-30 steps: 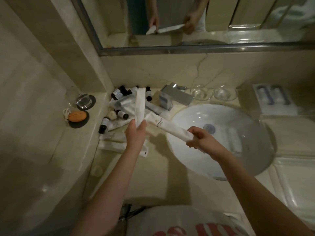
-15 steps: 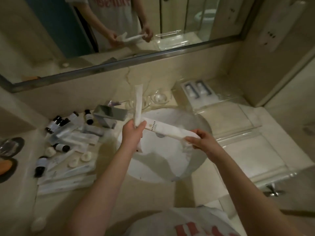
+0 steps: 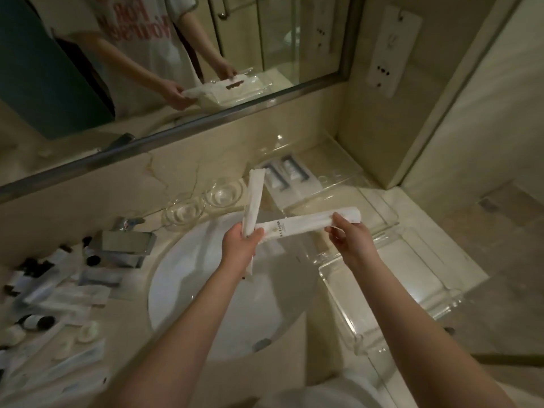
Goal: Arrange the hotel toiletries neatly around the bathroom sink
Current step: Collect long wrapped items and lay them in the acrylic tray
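Over the white sink basin (image 3: pixel 188 290), my left hand (image 3: pixel 240 245) grips an upright long white packet (image 3: pixel 254 198) and the near end of a second white packet (image 3: pixel 306 223) that lies almost level. My right hand (image 3: pixel 350 240) pinches the far end of that second packet. A heap of toiletries (image 3: pixel 56 293), small dark-capped bottles, tubes and flat sachets, lies on the counter left of the basin.
A square chrome tap (image 3: pixel 126 245) stands behind the basin's left side. Two glass dishes (image 3: pixel 203 201) sit at the back. Clear acrylic trays (image 3: pixel 391 278) lie right of the basin; the far tray (image 3: pixel 303 195) holds two boxed items (image 3: pixel 282 175). A mirror (image 3: pixel 176 54) spans the wall.
Both hands have carried the two packets from above the left counter rightward over the basin. The level packet's far end has risen. The view has swung right.
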Motion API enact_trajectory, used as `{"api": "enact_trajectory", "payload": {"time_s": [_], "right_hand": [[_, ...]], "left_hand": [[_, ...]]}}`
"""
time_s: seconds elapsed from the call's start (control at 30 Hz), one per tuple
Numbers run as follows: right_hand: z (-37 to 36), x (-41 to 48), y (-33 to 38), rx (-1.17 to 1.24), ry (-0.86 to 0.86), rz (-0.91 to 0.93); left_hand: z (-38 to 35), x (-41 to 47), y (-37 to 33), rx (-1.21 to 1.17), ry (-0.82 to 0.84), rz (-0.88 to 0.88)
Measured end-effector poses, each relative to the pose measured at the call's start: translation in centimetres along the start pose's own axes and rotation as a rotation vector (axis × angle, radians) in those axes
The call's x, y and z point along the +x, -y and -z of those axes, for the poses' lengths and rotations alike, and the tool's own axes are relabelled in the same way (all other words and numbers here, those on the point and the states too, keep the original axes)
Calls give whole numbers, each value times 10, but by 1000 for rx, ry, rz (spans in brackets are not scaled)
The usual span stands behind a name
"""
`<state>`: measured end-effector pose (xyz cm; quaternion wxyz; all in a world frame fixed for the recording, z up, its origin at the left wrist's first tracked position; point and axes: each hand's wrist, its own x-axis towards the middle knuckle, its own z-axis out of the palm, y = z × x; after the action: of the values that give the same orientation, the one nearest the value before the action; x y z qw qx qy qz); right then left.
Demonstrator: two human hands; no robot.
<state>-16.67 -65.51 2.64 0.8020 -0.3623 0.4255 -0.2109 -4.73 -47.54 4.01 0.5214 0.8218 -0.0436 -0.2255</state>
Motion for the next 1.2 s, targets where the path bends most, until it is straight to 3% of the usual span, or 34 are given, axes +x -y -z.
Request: {"api": "enact_trajectory", "payload": {"time_s": [0.27,0.5,0.7,0.77,0.83,0.93,1.03,1.2], "right_hand": [[27,61,47,-142,-152,119],[20,106,38,-200,-222,-30],[18,116,24,-771,-257,-42],[21,112,24,-1016,-245,30],[20,107,23,-1272,-233,231],[19,110,15,-1531,16,573],[19,114,2,-1800,205,601],[12,113,-11,-1711,182,737]], "left_hand": [[-14,21,-1,90,-10,35],[-20,29,-5,140,33,25],[-19,41,-10,148,49,4],[-19,44,-12,141,54,-4],[-19,45,-14,148,60,-5],[-20,47,-14,145,58,-7],[-19,47,-14,148,70,2],[-18,45,-11,150,84,7]]}}
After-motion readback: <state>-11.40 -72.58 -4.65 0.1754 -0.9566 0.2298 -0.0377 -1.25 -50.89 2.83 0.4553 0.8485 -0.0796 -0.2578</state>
